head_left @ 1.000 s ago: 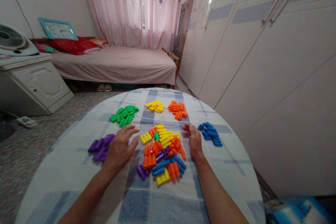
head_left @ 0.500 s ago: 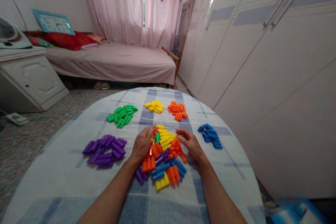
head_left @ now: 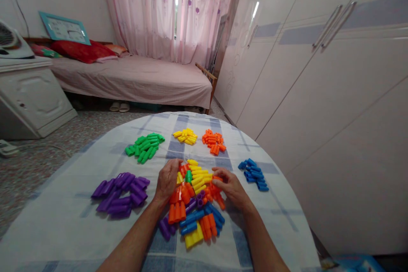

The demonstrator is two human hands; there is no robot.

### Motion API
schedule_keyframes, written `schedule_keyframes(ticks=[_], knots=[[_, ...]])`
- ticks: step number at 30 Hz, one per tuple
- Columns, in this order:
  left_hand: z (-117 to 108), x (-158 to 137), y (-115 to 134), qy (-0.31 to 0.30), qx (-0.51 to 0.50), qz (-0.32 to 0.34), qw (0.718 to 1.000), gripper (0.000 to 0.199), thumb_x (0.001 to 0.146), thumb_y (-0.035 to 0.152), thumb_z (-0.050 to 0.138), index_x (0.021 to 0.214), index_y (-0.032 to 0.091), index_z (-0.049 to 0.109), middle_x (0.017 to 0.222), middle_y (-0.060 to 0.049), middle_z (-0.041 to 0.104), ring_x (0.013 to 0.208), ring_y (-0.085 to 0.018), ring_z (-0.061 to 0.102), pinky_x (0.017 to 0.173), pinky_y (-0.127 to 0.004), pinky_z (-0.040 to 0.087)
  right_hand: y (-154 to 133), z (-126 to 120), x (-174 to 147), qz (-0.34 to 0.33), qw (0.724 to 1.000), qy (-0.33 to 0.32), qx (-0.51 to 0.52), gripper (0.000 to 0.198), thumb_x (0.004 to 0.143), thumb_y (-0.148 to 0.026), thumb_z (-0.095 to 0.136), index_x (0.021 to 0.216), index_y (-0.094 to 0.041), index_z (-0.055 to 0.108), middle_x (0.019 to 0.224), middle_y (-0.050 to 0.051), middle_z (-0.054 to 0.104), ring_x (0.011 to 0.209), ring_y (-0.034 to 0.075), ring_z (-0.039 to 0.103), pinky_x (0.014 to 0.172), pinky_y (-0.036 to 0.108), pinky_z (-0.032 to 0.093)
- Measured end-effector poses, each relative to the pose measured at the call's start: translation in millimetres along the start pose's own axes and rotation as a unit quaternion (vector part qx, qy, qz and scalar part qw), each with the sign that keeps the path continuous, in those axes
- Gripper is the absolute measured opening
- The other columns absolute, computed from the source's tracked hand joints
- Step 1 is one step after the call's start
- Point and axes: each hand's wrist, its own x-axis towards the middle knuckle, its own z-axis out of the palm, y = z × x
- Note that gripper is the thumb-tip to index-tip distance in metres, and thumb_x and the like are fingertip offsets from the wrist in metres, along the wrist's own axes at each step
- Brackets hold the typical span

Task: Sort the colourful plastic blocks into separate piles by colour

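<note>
A mixed pile of bullet-shaped plastic building pieces (head_left: 191,199) lies in front of me, in orange, yellow, blue, purple and green. My left hand (head_left: 167,180) rests along its left side, fingers loosely curved beside red-orange pieces, fingertips partly hidden. On the right side, my right hand (head_left: 231,185) has its thumb and index finger around an orange piece (head_left: 217,177). Yellow pieces (head_left: 199,176) lie between the hands, with one green piece (head_left: 188,176) to their left. Nearer to me are blue pieces (head_left: 193,219), joined orange pieces (head_left: 208,226) and a yellow block (head_left: 194,238).
Single-colour piles ring the mixed one: purple (head_left: 121,195), green (head_left: 145,146), yellow (head_left: 185,136), orange (head_left: 214,141) and blue (head_left: 254,175). They lie on a round table with a checked cloth (head_left: 280,221). Beyond are a bed (head_left: 137,76) and a wardrobe (head_left: 318,114).
My right thumb and index finger have moved from the yellow pieces' edge onto an orange piece. My left hand stays by the pile. The view has tilted slightly upward.
</note>
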Motion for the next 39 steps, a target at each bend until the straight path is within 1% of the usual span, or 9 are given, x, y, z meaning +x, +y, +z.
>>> schedule_keyframes(ticks=[6, 11, 15, 19, 24, 27, 30, 34, 39], knots=[[0.3, 1.9, -3.0, -0.004, 0.001, 0.002, 1.0, 0.049, 0.089, 0.053, 0.031, 0.091, 0.017, 0.064, 0.087, -0.007, 0.066, 0.084, -0.02, 0.062, 0.078, -0.034, 0.048, 5.6, -19.7, 50.6, 0.029, 0.971, 0.232, -0.052, 0.039, 0.073, -0.052, 0.059, 0.087, -0.016, 0.065, 0.078, 0.005, 0.067, 0.07, 0.018, 0.06, 0.062, 0.027, 0.046], [-0.4, 1.9, -2.8, -0.009, -0.005, 0.011, 1.0, 0.045, 0.091, 0.049, 0.031, 0.09, 0.018, 0.064, 0.089, -0.006, 0.065, 0.086, -0.02, 0.062, 0.08, -0.033, 0.048, 1.2, -35.0, 125.1, 0.052, 0.937, 0.286, -0.195, 0.032, 0.075, -0.044, 0.053, 0.085, -0.017, 0.068, 0.084, 0.005, 0.071, 0.074, 0.017, 0.062, 0.068, 0.026, 0.046], [-0.9, 2.1, -3.1, -0.013, 0.005, 0.021, 1.0, 0.045, 0.091, 0.047, 0.03, 0.089, 0.018, 0.064, 0.086, -0.006, 0.064, 0.084, -0.019, 0.061, 0.078, -0.032, 0.048, 7.7, -35.8, 158.9, 0.078, 0.924, 0.294, -0.233, 0.021, 0.074, -0.032, 0.053, 0.081, -0.02, 0.068, 0.081, 0.003, 0.071, 0.078, 0.017, 0.063, 0.074, 0.026, 0.045], [-0.5, 2.7, -6.4, -0.018, 0.022, 0.034, 0.999, 0.045, 0.091, 0.046, 0.029, 0.089, 0.018, 0.064, 0.085, -0.006, 0.064, 0.083, -0.019, 0.06, 0.077, -0.031, 0.047, 6.6, -37.9, 160.9, 0.073, 0.92, 0.273, -0.27, 0.021, 0.074, -0.023, 0.052, 0.085, -0.019, 0.07, 0.087, 0.005, 0.07, 0.084, 0.017, 0.063, 0.08, 0.026, 0.044], [-0.6, 2.1, -2.3, -0.013, 0.019, 0.025, 0.999, 0.044, 0.091, 0.046, 0.03, 0.086, 0.018, 0.063, 0.085, -0.006, 0.063, 0.084, -0.019, 0.06, 0.078, -0.031, 0.047, -11.9, -28.3, 129.6, 0.013, 0.931, 0.216, -0.294, 0.027, 0.078, -0.021, 0.052, 0.099, -0.018, 0.068, 0.102, 0.007, 0.067, 0.094, 0.018, 0.06, 0.089, 0.03, 0.042], [-0.8, 2.2, 0.3, -0.009, 0.02, 0.021, 1.0, 0.044, 0.091, 0.046, 0.03, 0.086, 0.018, 0.064, 0.085, -0.006, 0.064, 0.083, -0.019, 0.06, 0.077, -0.031, 0.047, -20.8, -4.7, 101.6, -0.032, 0.958, 0.076, -0.274, 0.023, 0.079, -0.025, 0.056, 0.097, -0.018, 0.068, 0.096, 0.004, 0.069, 0.087, 0.017, 0.062, 0.082, 0.029, 0.045], [-0.6, 2.6, -0.3, -0.013, 0.012, 0.015, 1.0, 0.046, 0.09, 0.048, 0.03, 0.088, 0.018, 0.065, 0.087, -0.006, 0.065, 0.083, -0.02, 0.061, 0.076, -0.032, 0.047, -25.4, 25.1, 79.2, -0.055, 0.955, -0.05, -0.285, 0.029, 0.08, -0.033, 0.058, 0.102, -0.016, 0.067, 0.096, 0.007, 0.068, 0.085, 0.018, 0.061, 0.078, 0.03, 0.045], [-0.3, 2.7, -1.6, -0.005, -0.005, -0.004, 1.0, 0.05, 0.089, 0.054, 0.032, 0.089, 0.017, 0.066, 0.085, -0.007, 0.067, 0.079, -0.02, 0.062, 0.073, -0.032, 0.048, -27.7, 53.7, 69.3, -0.043, 0.934, -0.054, -0.35, 0.035, 0.08, -0.04, 0.058, 0.105, -0.017, 0.065, 0.098, 0.008, 0.066, 0.088, 0.02, 0.059, 0.077, 0.029, 0.042], [-0.7, 2.6, -1.4, -0.001, -0.005, -0.013, 1.0, 0.053, 0.088, 0.056, 0.031, 0.089, 0.017, 0.065, 0.082, -0.007, 0.068, 0.075, -0.02, 0.062, 0.069, -0.031, 0.048, -24.4, 61.0, 73.2, 0.001, 0.934, -0.019, -0.357, 0.032, 0.077, -0.029, 0.059, 0.106, -0.018, 0.063, 0.092, 0.005, 0.066, 0.082, 0.017, 0.058, 0.072, 0.026, 0.04]])
